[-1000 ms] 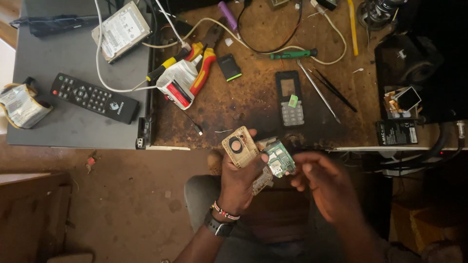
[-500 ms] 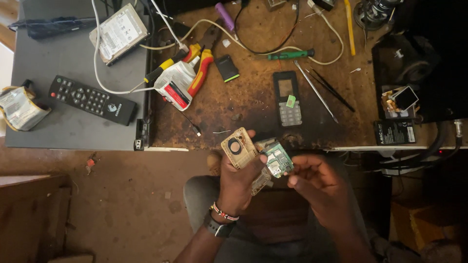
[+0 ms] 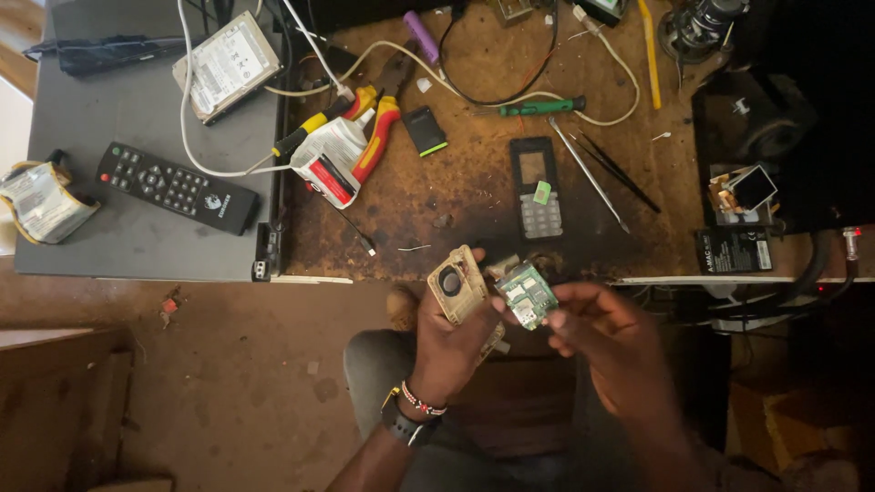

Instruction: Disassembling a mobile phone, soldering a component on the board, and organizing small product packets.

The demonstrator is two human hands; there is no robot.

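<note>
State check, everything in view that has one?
left hand: gripping tan phone housing, tilted
right hand: pinching green circuit board
phone front cover: flat on bench, screen window empty
pliers: lying flat
remote: lying face up

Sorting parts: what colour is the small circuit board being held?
Green circuit board, head view.

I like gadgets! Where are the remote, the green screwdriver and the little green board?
remote (image 3: 176, 187), head view, middle of its buttons
green screwdriver (image 3: 540, 107), head view, handle
little green board (image 3: 527, 294), head view, its face
</note>
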